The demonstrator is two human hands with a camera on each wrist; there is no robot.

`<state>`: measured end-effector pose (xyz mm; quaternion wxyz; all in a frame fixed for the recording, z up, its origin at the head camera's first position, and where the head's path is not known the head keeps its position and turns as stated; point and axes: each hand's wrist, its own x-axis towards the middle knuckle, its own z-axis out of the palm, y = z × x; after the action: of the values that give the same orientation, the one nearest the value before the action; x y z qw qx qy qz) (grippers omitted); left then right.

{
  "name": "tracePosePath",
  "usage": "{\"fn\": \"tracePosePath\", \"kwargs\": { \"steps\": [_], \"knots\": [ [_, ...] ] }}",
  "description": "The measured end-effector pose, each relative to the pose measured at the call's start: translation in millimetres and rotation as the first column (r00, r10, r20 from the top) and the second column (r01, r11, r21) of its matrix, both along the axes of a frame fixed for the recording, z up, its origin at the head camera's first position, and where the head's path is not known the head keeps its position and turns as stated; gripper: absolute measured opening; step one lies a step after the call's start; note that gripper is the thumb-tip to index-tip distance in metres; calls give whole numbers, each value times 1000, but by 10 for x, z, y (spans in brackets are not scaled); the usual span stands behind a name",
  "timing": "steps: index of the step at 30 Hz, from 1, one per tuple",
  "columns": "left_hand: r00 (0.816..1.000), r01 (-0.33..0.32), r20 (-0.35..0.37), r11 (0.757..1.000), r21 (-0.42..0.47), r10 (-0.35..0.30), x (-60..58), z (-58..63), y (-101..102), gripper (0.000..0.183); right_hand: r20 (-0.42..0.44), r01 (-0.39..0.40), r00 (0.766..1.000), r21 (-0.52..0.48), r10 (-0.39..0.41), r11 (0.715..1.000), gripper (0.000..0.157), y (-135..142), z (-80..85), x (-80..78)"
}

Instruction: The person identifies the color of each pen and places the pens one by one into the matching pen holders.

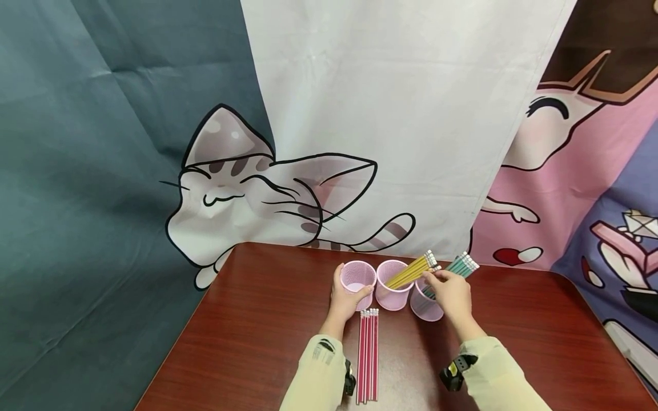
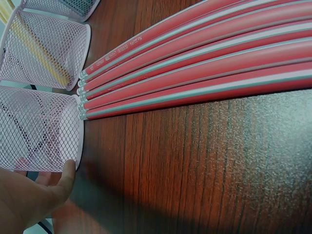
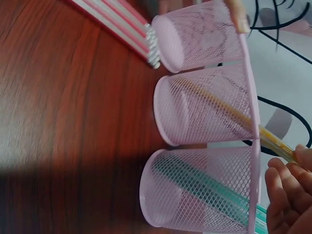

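Three pink mesh pencil cups stand in a row. My left hand [image 1: 345, 299] holds the left cup [image 2: 39, 129], its thumb at the rim and the other fingers around the far side; no pencils show inside. In the middle cup [image 1: 393, 301] a bunch of yellow pencils [image 1: 408, 275] leans right, eraser ends up. My right hand [image 1: 453, 294] pinches the yellow pencils near their upper ends. Below that hand, the right cup [image 1: 426, 313] contains green pencils [image 3: 209, 187], also leaning right. Several red pencils [image 1: 367, 357] lie side by side on the table, eraser ends toward the cups.
The dark red wooden table [image 1: 247, 325] carries everything. Behind its far edge hangs a cloth backdrop [image 1: 401, 114] printed with a cartoon cat and figures. Black cables [image 3: 285, 114] show beyond the cups in the right wrist view.
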<state>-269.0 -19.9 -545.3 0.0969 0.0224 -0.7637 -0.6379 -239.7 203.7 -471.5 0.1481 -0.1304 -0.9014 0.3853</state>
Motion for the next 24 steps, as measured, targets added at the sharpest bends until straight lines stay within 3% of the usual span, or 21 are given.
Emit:
{"fn": "tracePosePath", "kwargs": {
  "steps": [4, 8, 10, 12, 14, 16, 18, 21, 24],
  "knots": [
    [1000, 2, 6, 1000, -5, -2, -11, -4, 1, 92, 2, 25, 1000, 96, -25, 995, 38, 5, -13, 7],
    [1000, 2, 4, 1000, -13, -2, -21, -11, 1, 93, 6, 26, 1000, 102, -26, 994, 42, 25, -30, 21],
    [1000, -1, 7, 1000, -19, 2, -27, -14, -1, 93, -41, 57, 998, 89, -54, 994, 41, 34, -44, 39],
    [1000, -4, 3, 1000, -24, 4, -30, -16, -4, 94, -108, 121, 987, 43, -116, 992, 39, 44, -72, 68],
    [1000, -5, 2, 1000, -21, 5, -32, -14, -9, 94, -177, 200, 962, -50, -206, 978, 40, 55, -124, 99],
    [1000, 3, -13, 1000, 10, -3, -30, -9, -15, 95, -218, 259, 932, -155, -288, 953, 48, 72, -199, 130],
    [1000, 18, -25, 999, 47, -16, -32, -7, -21, 96, -217, 276, 919, -243, -329, 930, 61, 96, -293, 150],
    [999, 37, -43, 996, 87, -33, -42, -9, -28, 98, -132, 218, 955, -303, -267, 928, 83, 147, -425, 169],
    [999, 37, -35, 997, 72, -35, -45, -11, -33, 102, -30, 55, 997, -372, -71, 926, 99, 207, -517, 158]
  ]
}}
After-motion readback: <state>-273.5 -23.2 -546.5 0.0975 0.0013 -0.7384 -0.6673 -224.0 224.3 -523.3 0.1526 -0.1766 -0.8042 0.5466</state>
